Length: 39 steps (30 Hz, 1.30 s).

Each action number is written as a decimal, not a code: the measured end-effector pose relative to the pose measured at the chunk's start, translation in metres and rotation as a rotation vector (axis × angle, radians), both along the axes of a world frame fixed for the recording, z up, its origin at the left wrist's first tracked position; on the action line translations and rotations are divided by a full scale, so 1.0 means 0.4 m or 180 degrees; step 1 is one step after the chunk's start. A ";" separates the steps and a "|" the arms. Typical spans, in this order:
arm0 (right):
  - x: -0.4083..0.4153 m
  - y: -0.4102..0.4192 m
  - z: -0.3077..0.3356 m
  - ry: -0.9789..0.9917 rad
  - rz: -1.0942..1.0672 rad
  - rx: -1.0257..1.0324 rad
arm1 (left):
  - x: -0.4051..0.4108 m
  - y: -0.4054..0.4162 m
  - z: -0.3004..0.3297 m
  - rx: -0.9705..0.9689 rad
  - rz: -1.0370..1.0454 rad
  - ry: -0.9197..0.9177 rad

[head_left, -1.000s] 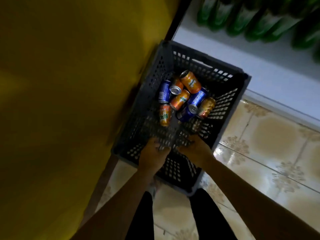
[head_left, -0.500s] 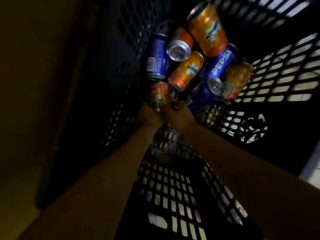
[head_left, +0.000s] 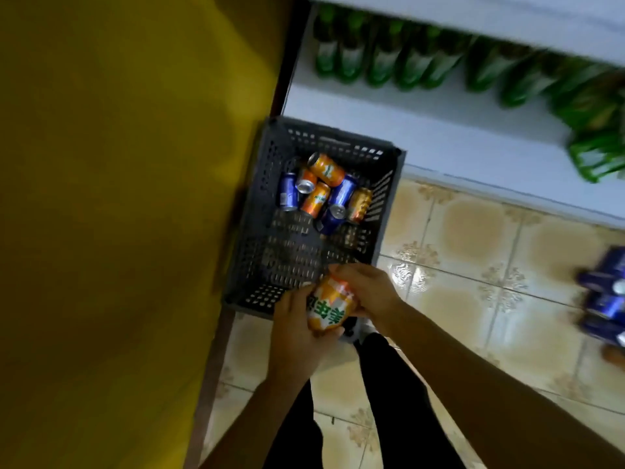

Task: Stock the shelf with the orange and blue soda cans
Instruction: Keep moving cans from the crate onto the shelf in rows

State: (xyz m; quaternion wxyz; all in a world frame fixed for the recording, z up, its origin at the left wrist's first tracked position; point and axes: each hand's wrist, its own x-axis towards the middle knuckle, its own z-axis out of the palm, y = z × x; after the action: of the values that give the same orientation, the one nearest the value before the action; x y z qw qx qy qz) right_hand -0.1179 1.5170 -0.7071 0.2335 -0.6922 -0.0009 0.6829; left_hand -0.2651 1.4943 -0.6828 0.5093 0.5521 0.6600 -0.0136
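Observation:
An orange soda can (head_left: 329,308) with green lettering is held above the near edge of the dark plastic crate (head_left: 267,204). My left hand (head_left: 297,328) grips it from below and the left. My right hand (head_left: 367,289) curls round its top and right side. Several orange cans (head_left: 325,169) and blue cans (head_left: 288,191) lie jumbled at the crate's far end. The white shelf (head_left: 456,137) runs across the top right.
Green bottles (head_left: 382,55) stand in a row on the shelf. More blue cans (head_left: 605,299) sit at the right edge over the tiled floor (head_left: 473,252). A yellow wall (head_left: 118,198) fills the left. My dark trouser legs (head_left: 399,401) are below.
Both hands have come up out of the crate with one orange can in them. The view has pulled back from inside the crate to show shelf and floor.

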 end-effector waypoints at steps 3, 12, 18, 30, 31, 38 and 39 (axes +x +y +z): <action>0.048 -0.044 0.169 -0.0229 -0.0283 0.0200 | 0.061 -0.038 0.149 -0.0024 0.0707 -0.0411; 0.124 -0.210 0.514 -0.1172 -0.1619 0.1105 | 0.236 -0.092 0.411 -0.2247 0.2686 -0.1920; 0.188 -0.390 0.708 -0.1009 -0.2614 0.1692 | 0.382 0.028 0.647 -0.0725 -0.0300 -0.1755; 0.517 -0.470 0.978 -0.2147 -0.2187 0.2738 | 0.883 -0.026 1.144 0.2703 -0.4080 -0.0604; 0.567 -0.483 1.001 -0.2344 -0.2133 0.2806 | 0.929 -0.050 1.158 0.2782 -0.3972 -0.0606; 0.946 -0.613 1.139 -0.3317 -0.1572 0.2978 | 1.265 -0.245 1.268 0.3349 -0.3356 -0.0481; 0.997 -0.629 1.162 -0.3389 -0.1499 0.3032 | 1.308 -0.265 1.288 0.3424 -0.3289 -0.0482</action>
State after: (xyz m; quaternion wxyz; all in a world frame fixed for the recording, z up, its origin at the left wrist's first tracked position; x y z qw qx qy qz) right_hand 0.2811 1.2653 -0.2423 0.6156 -0.7349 -0.2610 0.1137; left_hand 0.2582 1.3884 -0.1678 0.1419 0.9639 0.1956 0.1115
